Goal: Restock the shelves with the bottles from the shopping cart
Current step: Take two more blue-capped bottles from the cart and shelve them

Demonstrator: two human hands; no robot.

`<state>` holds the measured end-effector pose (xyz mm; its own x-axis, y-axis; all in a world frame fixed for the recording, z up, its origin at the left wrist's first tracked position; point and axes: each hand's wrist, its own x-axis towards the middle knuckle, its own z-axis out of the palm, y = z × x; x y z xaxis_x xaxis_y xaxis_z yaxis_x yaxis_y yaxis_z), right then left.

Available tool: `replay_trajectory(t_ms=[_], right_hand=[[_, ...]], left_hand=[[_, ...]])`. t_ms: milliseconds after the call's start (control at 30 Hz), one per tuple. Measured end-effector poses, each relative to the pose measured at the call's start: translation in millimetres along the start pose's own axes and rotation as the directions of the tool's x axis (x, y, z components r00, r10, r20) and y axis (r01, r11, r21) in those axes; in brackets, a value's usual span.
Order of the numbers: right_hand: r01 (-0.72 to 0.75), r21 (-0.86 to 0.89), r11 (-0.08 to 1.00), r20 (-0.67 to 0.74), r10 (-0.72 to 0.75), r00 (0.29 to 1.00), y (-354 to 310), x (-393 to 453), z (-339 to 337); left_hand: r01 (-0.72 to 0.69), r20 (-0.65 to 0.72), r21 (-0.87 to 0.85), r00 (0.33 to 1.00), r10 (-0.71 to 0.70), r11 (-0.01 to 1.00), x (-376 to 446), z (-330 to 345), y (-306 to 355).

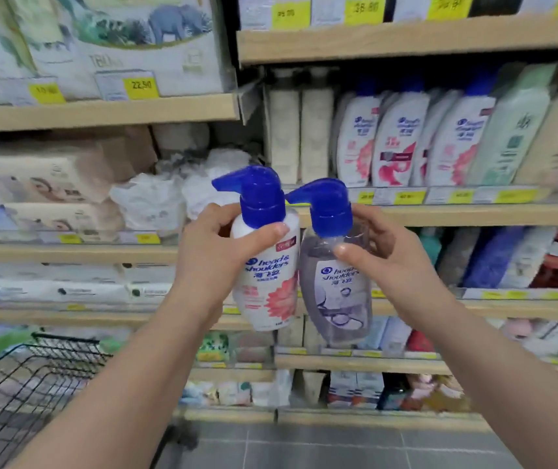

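Head view, left hand point(210, 252) gripping white bottle point(265, 282), right hand point(386, 255) gripping clear bottle point(337, 292)

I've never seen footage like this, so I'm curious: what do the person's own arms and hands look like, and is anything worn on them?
Both are bare. The left hand and right hand wear no gloves, and no rings, watch or bracelet show. Both forearms are uncovered down to the picture's bottom edge, with no sleeve in view. The thumbnails are short and unpainted.
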<state>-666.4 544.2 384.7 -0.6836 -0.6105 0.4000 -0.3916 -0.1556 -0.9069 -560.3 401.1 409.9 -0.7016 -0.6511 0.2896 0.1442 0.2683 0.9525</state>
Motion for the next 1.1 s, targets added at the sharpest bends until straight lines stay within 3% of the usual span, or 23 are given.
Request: replay_trajectory(t_ms=[467,867,1100], right_hand=[[0.074,-0.237,0.969,-0.072,-0.093,0.993,-6.1,25.5,-109.8],[0.319,-0.294,0.901,-0.045,-0.346,0.937,-16.7,107.7,-143.7],[0.307,-0.276,0.911,-0.111,-0.348,0.931,-1.3,131.2,-159.8]], left_hand=[[-0.196,0.253,-0.012,0.948,0.193,0.98,53.9,97.3,20.7],[-0.511,0.26,-0.083,0.818,0.513,0.856,147.1,124.6,43.4],[-0.482,0.257,-0.117,0.83,0.495,0.868,177.2,142.0,28.5]])
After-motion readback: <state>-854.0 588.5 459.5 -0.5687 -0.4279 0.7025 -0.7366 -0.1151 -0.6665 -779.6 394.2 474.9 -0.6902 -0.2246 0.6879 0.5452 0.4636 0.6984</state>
